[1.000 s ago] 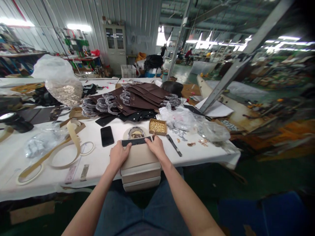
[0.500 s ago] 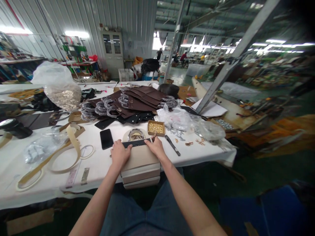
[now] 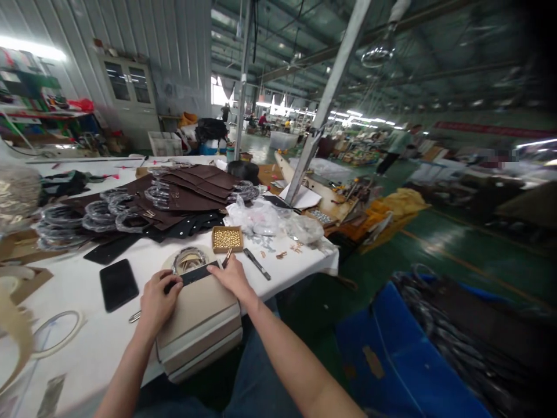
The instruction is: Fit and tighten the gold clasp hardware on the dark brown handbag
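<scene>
Left of lower centre, we are pinching a dark strip (image 3: 195, 274) by its left end with our left hand (image 3: 158, 298); it is lying on the beige stack (image 3: 202, 306), slanting up rightward to our right hand (image 3: 234, 277), whose thumb is pressing it, grip otherwise unclear.

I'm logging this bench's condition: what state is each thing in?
Dark strip: left hand and right hand touching it
Beige blocks: stacked
Phone: flat, screen dark
Small box: open, filled
Tape roll: lying flat
Brown pieces: piled
Clear bags: crumpled
Cabinet: doors closed
Wall light: lit
</scene>
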Tool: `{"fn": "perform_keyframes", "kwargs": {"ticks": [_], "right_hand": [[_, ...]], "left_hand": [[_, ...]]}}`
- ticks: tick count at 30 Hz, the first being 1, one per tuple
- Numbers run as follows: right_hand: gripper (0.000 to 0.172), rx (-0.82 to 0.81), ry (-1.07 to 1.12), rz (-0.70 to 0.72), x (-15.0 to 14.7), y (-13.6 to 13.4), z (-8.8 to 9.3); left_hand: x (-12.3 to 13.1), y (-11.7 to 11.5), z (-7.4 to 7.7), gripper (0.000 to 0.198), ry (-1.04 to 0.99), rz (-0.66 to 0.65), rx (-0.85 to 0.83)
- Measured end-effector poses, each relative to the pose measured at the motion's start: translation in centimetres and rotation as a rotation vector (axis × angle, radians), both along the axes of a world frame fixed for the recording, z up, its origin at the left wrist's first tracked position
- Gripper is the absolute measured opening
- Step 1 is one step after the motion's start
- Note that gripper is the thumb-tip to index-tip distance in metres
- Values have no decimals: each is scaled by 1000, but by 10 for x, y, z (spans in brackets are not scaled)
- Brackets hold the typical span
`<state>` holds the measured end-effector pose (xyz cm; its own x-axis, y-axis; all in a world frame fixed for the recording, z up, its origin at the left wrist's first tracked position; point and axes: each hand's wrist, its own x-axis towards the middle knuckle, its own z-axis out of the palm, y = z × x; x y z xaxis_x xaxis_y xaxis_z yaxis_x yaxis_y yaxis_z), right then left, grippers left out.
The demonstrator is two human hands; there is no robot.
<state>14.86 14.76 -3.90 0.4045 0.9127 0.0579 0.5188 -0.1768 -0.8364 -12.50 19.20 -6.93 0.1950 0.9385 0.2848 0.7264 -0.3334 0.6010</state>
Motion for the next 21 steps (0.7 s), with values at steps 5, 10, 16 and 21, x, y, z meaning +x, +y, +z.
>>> {"fn": "perform_keyframes", "kwargs": {"ticks": [5,10,16,21], "right_hand": [[40,26,-78,48,32,-16,-1],[36,61,-55,48,80,-42,-9],[28,131,-75,-16,147,-77,-9],[27,177,-247,-264,244,-84,37]], "left_hand": [[2,3,-4,38,23,20,14],[1,11,-16,42,7,2,57],[-1,20,-27,44,9,-53,128],[-3,28,-36,41,-29,-58,155]]}}
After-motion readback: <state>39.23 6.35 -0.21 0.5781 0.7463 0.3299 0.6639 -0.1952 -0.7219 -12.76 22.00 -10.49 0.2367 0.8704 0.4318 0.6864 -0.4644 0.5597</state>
